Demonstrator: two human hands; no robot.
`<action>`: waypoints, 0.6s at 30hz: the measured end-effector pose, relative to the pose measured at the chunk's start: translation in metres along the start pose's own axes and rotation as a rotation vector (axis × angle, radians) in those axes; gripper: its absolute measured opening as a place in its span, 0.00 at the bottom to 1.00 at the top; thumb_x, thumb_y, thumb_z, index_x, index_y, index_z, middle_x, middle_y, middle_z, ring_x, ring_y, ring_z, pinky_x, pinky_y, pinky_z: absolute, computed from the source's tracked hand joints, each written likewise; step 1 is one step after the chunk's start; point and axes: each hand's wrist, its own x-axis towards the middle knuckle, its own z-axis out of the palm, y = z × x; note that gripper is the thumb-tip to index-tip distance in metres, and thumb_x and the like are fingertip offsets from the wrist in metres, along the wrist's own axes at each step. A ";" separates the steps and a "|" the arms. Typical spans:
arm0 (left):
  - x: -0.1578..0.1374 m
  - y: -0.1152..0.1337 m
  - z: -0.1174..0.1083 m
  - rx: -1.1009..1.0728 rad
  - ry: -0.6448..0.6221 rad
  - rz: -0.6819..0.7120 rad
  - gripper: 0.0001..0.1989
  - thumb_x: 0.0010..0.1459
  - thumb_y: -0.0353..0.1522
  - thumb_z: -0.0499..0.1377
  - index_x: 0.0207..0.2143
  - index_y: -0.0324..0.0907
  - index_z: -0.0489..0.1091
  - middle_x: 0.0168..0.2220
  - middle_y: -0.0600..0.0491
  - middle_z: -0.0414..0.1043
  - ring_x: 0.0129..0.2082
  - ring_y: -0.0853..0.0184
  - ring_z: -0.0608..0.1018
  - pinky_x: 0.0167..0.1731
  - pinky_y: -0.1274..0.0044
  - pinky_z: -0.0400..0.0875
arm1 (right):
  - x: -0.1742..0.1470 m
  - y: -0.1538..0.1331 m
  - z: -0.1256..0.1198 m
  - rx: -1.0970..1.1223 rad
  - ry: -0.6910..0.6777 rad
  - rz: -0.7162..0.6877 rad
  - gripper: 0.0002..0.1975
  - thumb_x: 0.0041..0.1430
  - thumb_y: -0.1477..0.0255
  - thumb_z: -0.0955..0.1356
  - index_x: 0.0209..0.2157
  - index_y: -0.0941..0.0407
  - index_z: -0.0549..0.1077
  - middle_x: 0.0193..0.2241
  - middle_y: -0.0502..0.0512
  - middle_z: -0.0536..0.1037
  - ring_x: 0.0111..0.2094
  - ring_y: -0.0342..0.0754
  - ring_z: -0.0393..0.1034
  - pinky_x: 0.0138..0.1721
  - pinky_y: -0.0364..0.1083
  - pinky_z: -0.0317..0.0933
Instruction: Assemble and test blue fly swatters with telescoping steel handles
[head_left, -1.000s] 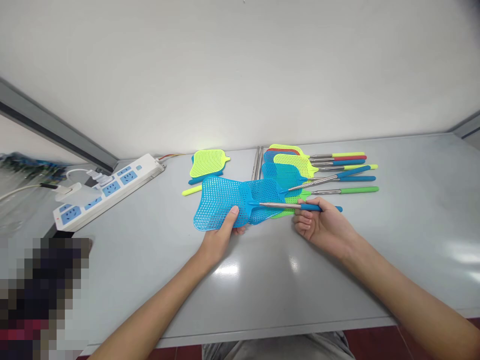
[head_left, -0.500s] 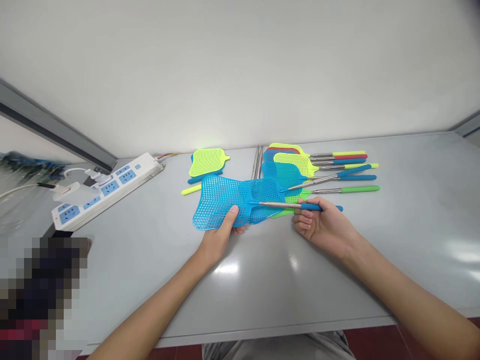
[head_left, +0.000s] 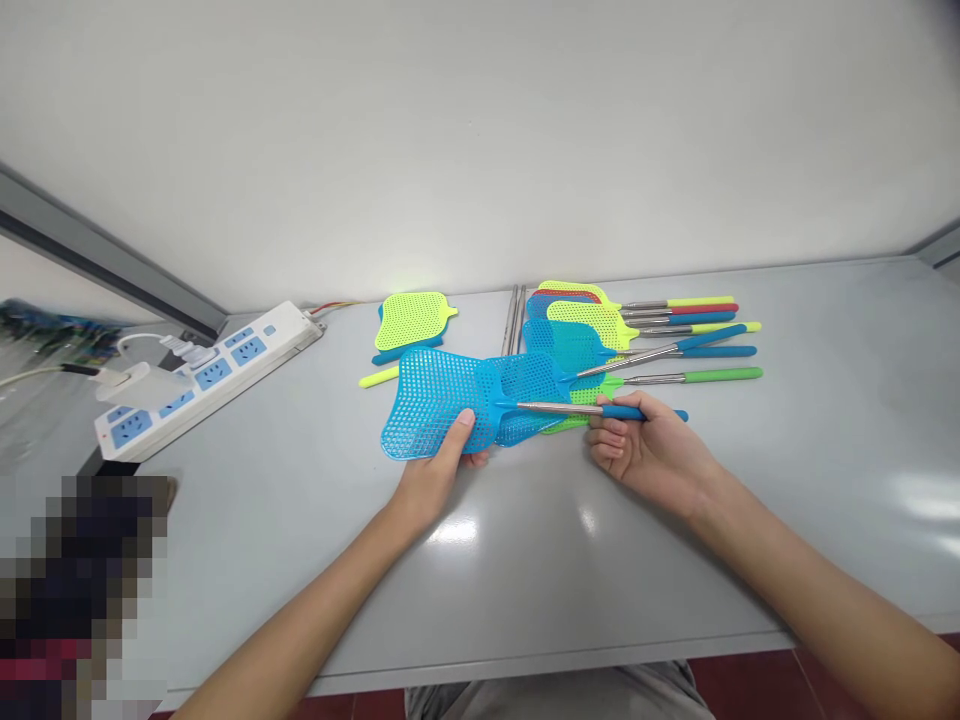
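A blue fly swatter with a metal shaft lies across both my hands, above the grey table. My left hand pinches the lower edge of its perforated head, thumb on top and fingers underneath. The fingers of my right hand close round its blue grip near the metal shaft. Just behind it lies a group of fly swatters with yellow, red, blue and green parts, including a green-handled swatter and a yellow swatter. Their heads overlap, partly hidden by the held one.
At the back left lie a loose yellow swatter head, a blue grip and a yellow grip. Bare metal rods stand behind the held swatter. A white power strip with plugs is on the left; beside it, a pixelated area.
Both hands keep the same hold on the blue fly swatter, which has hardly moved. The whole view has shifted very slightly.
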 end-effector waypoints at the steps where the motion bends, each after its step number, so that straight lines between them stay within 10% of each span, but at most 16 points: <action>1: 0.000 0.000 0.000 0.003 0.002 -0.008 0.16 0.53 0.41 0.50 0.20 0.40 0.63 0.19 0.54 0.67 0.20 0.69 0.70 0.24 0.77 0.67 | 0.000 0.000 0.000 -0.002 0.001 0.001 0.03 0.47 0.76 0.62 0.23 0.57 0.64 0.13 0.45 0.53 0.15 0.39 0.50 0.15 0.38 0.52; 18: -0.002 -0.001 -0.005 -0.096 -0.173 -0.040 0.19 0.56 0.41 0.45 0.22 0.39 0.64 0.16 0.56 0.61 0.14 0.74 0.63 0.15 0.82 0.59 | -0.002 0.010 0.002 -0.153 -0.044 -0.117 0.07 0.45 0.72 0.60 0.24 0.59 0.68 0.17 0.52 0.65 0.19 0.42 0.57 0.19 0.40 0.52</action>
